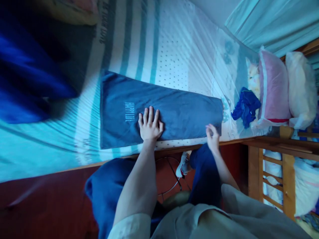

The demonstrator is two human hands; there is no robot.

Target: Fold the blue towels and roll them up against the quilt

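Your left hand [150,125] lies palm down with its fingers spread wide, pressed on top of the blue-grey cloth [179,111] and gripping nothing. Your right hand [213,137] is at the cloth's near edge, close to its right end, with the fingers partly curled and the thumb a little apart; you cannot tell from this view whether it has hold of the fabric.

The cloth lies flat along the near side of the bed, in front of you. Its long axis runs left to right, roughly along the bed's edge, and slants only slightly. The left end looks broader, and the outline narrows toward the right end, which points at the pillows. The lettering "HAPPY LIFE" [129,112] sits to the left of your left hand and runs crosswise, from the far side toward you.

Under the cloth is a striped and dotted sheet [174,56]. Past the right end you have a crumpled blue garment [246,104], a cat-shaped thing [253,74] behind it, then a pink pillow [274,88] and a pale pillow [301,89]. To your far left is a bright blue fabric [27,73].
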